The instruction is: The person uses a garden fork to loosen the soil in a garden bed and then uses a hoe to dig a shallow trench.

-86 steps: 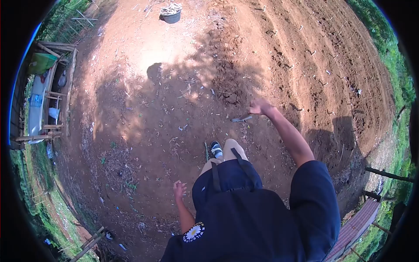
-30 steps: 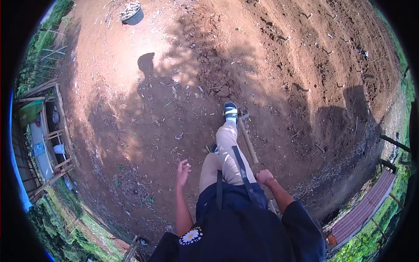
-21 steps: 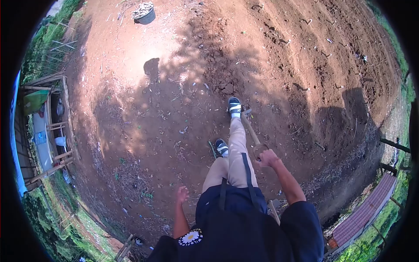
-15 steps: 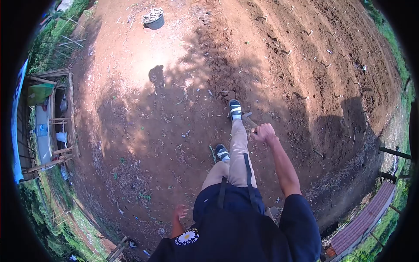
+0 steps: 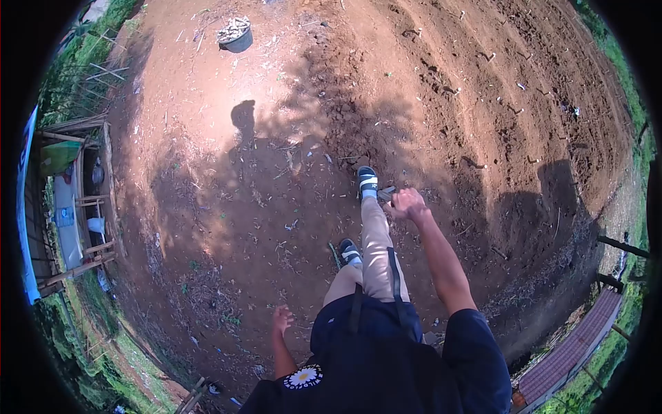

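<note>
My right hand (image 5: 407, 205) is closed in front of my right leg. It grips a wooden-handled tool (image 5: 389, 191), whose front end juts out beside my forward foot. Most of the tool is hidden by my hand and body, so its exact kind does not show. My left hand (image 5: 283, 320) hangs low at my left side, fingers apart, holding nothing. Under my feet, in dark striped sandals (image 5: 368, 181), lies brown soil (image 5: 276, 228) with dry scraps on it.
A dark tub (image 5: 238, 43) heaped with pale cut pieces stands ahead on the left. Tilled rows (image 5: 476, 90) with several short upright stakes run along the right. A wooden-framed shelter (image 5: 109, 172) stands at the left, and a low tiled roof (image 5: 569, 345) lies at the lower right.
My left hand has swung forward, away from my body. My right hand has shifted slightly forward and left with the tool. The ground view has shifted a little as I walk.
</note>
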Demonstrator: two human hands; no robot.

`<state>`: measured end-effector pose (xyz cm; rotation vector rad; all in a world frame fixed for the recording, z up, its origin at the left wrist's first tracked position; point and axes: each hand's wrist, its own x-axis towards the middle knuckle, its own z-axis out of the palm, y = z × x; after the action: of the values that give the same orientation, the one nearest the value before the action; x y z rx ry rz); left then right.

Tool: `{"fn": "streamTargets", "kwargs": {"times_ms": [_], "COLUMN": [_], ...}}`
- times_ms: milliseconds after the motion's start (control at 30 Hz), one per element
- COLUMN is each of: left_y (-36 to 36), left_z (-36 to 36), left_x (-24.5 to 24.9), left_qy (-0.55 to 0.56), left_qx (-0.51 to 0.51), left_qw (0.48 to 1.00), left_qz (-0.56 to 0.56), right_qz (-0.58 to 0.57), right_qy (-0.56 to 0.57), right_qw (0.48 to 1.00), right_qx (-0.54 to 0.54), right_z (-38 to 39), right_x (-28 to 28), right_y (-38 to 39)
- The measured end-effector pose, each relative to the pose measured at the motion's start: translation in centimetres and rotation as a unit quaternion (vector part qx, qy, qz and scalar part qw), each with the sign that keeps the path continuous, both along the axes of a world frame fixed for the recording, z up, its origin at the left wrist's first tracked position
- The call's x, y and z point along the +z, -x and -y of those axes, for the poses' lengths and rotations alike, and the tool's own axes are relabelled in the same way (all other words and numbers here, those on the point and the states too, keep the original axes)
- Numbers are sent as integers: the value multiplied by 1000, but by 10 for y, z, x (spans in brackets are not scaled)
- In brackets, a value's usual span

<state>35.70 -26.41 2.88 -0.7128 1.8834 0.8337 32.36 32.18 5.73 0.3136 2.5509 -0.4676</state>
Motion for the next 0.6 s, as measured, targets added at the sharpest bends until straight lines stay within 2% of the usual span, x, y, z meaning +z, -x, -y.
{"fn": "streamTargets", "kwargs": {"times_ms": [33,100,167,267,300,367,400,433,500,600], "left_y": [14,42,67,97,108,115,116,118,104,64], "left_z": [-15,-45,-70,-111,-122,-151,-161,-171,-177,-140], "left_x": [-1,-4,-12,-38,-48,-57,-56,-41,12,52], "left_qy": [2,-26,-44,-60,-55,-81,-103,-107,-133,-146], "left_qx": [1,4,14,7,-12,4,19,27,-69,129], "left_qw": [1000,999,999,997,996,993,989,986,982,967], "left_qz": [5,-25,-27,-47,-64,-83,-108,-129,-116,-165], "right_qz": [5,-67,-59,42,40,-14,-5,-8,-29,-5], "right_qy": [2,-10,-2,51,49,28,20,12,5,-22], "right_qw": [1000,998,998,998,998,1000,1000,1000,999,999], "right_qx": [1,-13,-2,-1,0,-1,3,12,27,31], "right_z": [-2,-5,-11,-27,-33,-41,-45,-47,-44,-27], "right_x": [-3,-9,-14,-10,-15,-24,-32,-40,-40,-40], "right_y": [2,4,15,43,61,93,111,139,162,151]}}
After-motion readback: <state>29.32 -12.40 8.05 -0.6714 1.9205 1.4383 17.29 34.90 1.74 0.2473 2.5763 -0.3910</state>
